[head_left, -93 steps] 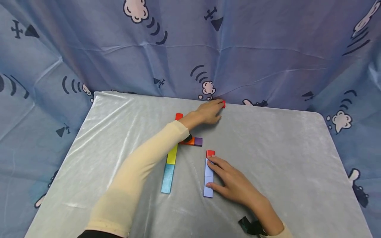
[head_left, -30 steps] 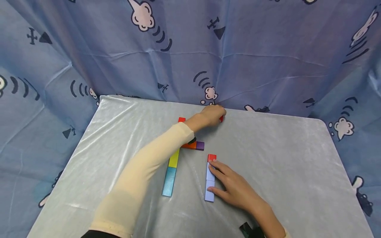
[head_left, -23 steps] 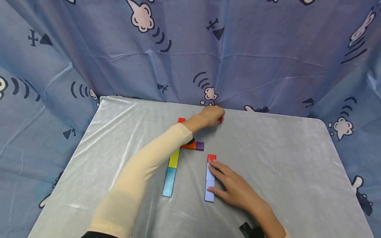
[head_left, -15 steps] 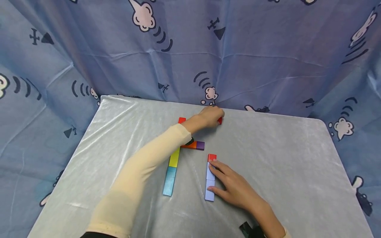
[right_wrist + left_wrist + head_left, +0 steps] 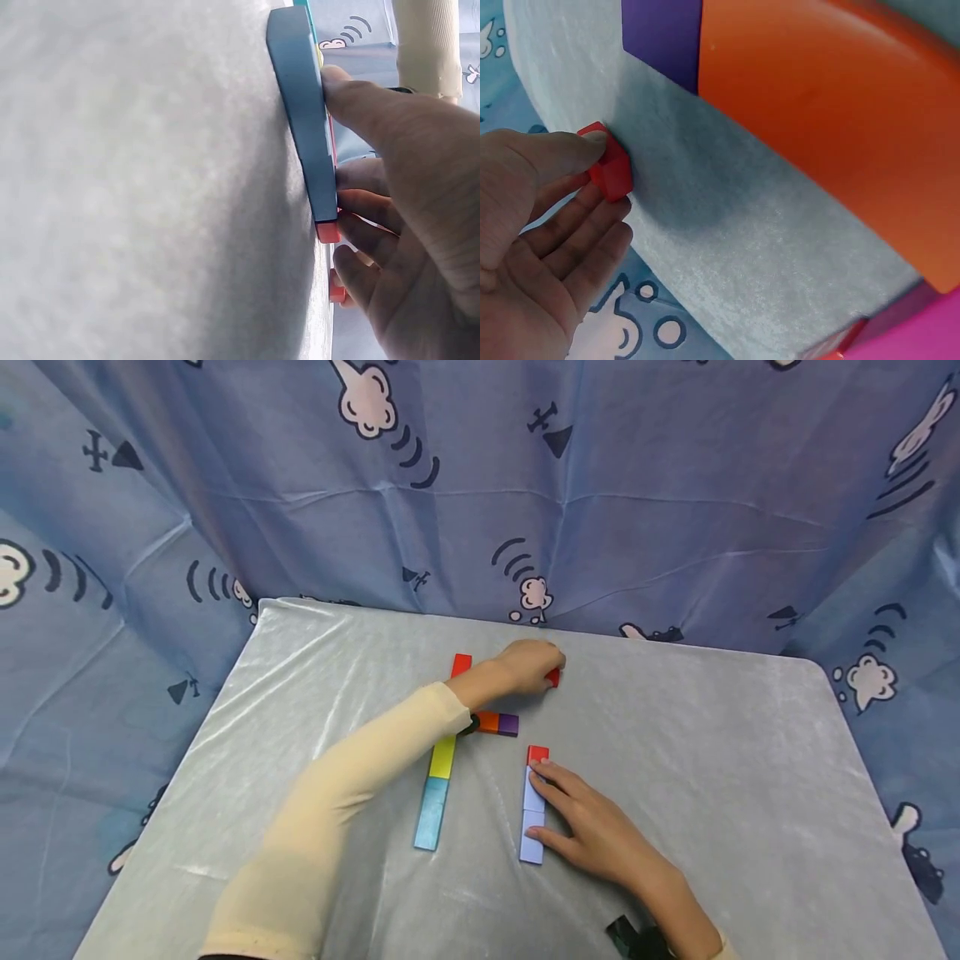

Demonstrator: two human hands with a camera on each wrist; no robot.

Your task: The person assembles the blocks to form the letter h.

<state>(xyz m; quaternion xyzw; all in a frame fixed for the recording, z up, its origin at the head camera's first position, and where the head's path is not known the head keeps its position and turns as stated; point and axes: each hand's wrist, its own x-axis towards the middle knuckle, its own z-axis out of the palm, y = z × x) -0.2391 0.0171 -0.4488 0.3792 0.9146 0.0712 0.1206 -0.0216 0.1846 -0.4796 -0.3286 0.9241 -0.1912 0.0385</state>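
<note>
In the head view my left hand [image 5: 527, 665] pinches a small red block [image 5: 553, 677] near the far edge of the table. The left wrist view shows the thumb on one side of that red block [image 5: 611, 166], low over the cloth. My right hand [image 5: 600, 827] lies with its fingers spread on a row of two pale blue blocks [image 5: 532, 842], capped at the far end by another red block [image 5: 537, 754]. Thumb and fingertips touch the same upper face of the row in the right wrist view, where the pale blue blocks [image 5: 306, 112] look grey-blue.
Left of the right hand's row runs a longer line: teal block [image 5: 431, 814], yellow block [image 5: 442, 757] and a red block [image 5: 461, 665] at its far end. An orange block [image 5: 488, 722] and a purple block [image 5: 507, 725] branch rightward. My left forearm covers part. A patterned curtain [image 5: 660, 527] hangs behind.
The left hand took hold of the red block at the far edge and has drawn it a little toward me. The right hand has kept its place on the pale blue row.
</note>
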